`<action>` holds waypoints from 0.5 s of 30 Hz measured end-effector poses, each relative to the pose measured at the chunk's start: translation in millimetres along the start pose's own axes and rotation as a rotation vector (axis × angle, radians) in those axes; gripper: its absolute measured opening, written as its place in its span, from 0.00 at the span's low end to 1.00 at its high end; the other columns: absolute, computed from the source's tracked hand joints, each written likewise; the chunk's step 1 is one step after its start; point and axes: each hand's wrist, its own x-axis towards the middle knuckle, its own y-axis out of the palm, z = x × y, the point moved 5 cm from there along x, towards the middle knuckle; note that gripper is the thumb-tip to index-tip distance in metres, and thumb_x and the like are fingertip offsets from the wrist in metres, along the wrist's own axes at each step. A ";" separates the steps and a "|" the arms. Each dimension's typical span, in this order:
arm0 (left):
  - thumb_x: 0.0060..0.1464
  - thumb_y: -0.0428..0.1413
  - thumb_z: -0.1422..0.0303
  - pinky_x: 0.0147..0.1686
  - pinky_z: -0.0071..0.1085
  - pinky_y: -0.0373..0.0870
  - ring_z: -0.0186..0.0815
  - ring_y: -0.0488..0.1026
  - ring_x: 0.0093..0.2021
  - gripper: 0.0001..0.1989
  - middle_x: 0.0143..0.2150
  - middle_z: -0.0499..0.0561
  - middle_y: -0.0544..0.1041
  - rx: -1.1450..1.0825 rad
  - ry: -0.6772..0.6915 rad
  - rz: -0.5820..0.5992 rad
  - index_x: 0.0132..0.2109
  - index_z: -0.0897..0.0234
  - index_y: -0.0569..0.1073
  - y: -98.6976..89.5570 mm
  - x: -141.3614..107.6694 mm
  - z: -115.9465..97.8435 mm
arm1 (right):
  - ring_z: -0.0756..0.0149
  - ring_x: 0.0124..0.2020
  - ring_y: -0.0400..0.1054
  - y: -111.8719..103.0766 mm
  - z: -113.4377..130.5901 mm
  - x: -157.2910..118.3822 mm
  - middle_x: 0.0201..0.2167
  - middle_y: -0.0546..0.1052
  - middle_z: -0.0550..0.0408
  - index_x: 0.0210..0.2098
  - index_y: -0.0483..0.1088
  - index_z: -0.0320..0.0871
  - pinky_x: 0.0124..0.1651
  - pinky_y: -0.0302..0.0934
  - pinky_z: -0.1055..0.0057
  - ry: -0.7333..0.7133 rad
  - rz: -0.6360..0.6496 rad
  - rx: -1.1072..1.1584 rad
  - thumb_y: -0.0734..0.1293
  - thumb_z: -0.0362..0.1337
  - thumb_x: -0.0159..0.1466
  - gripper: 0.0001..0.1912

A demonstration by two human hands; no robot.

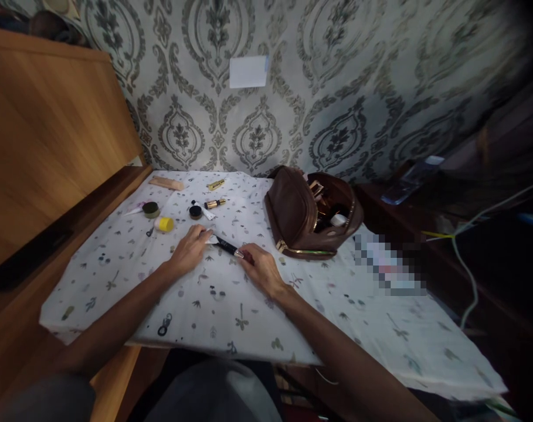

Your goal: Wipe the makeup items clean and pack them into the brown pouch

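A slim black tube [227, 247] lies between the person's hands, low over the patterned cloth [240, 310], its length running from ten o'clock to four o'clock. At its ten o'clock end, the left hand [190, 249] has its fingers curled in, pinching by the pale tip; at the four o'clock end, the right hand [261, 268] is mostly closed, thumb and fingers around the silvery part, though how firmly they press is hidden. The tube looks light and stiff, probably smooth plastic, so it could turn or slip in dry fingers; it seems sturdy rather than fragile. A pinch near each end should steady it best, with the bare middle as a spare hold. From the tube, a brown bag [288, 205] stands unzipped between two and three o'clock, a round black pot [195, 212] sits toward eleven, a black-and-gold tube [215, 203] between eleven and twelve, and a yellow-capped container [166, 224] between nine and ten.
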 end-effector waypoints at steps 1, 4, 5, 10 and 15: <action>0.60 0.47 0.77 0.52 0.39 0.71 0.42 0.66 0.53 0.21 0.51 0.56 0.67 -0.002 0.028 0.000 0.59 0.61 0.69 -0.3 -1.4 -7.9 | 0.66 0.29 0.66 -0.2 0.1 0.2 0.29 0.72 0.58 0.37 0.72 0.45 0.35 0.58 0.71 0.009 -0.001 0.012 0.65 0.34 0.64 0.03; 0.62 0.45 0.77 0.53 0.39 0.71 0.42 0.66 0.53 0.21 0.52 0.57 0.68 -0.025 0.155 0.009 0.60 0.62 0.67 1.6 -6.6 -38.7 | 0.67 0.28 0.65 -0.5 -0.3 0.8 0.28 0.72 0.58 0.35 0.71 0.44 0.34 0.58 0.71 0.030 0.003 0.026 0.64 0.36 0.65 0.04; 0.63 0.44 0.78 0.53 0.39 0.71 0.42 0.66 0.54 0.21 0.53 0.57 0.68 -0.026 0.201 0.016 0.61 0.62 0.66 3.2 -8.3 -49.0 | 0.67 0.29 0.65 -0.5 -0.3 1.0 0.28 0.71 0.57 0.35 0.71 0.44 0.35 0.58 0.71 0.030 0.007 0.016 0.64 0.35 0.65 0.04; 0.64 0.43 0.78 0.53 0.38 0.71 0.42 0.67 0.53 0.21 0.54 0.57 0.69 0.031 0.278 0.068 0.61 0.62 0.66 11.1 -7.0 -68.7 | 0.66 0.31 0.66 -0.2 -1.2 0.7 0.32 0.70 0.55 0.33 0.71 0.43 0.37 0.58 0.70 0.012 0.037 -0.079 0.63 0.31 0.64 0.05; 0.61 0.46 0.78 0.52 0.41 0.72 0.45 0.67 0.54 0.22 0.54 0.59 0.67 0.029 0.116 0.063 0.60 0.64 0.68 5.8 7.2 -34.2 | 0.68 0.31 0.65 0.0 -1.2 -0.1 0.32 0.69 0.55 0.34 0.72 0.43 0.36 0.57 0.72 0.005 0.065 -0.105 0.63 0.38 0.68 0.09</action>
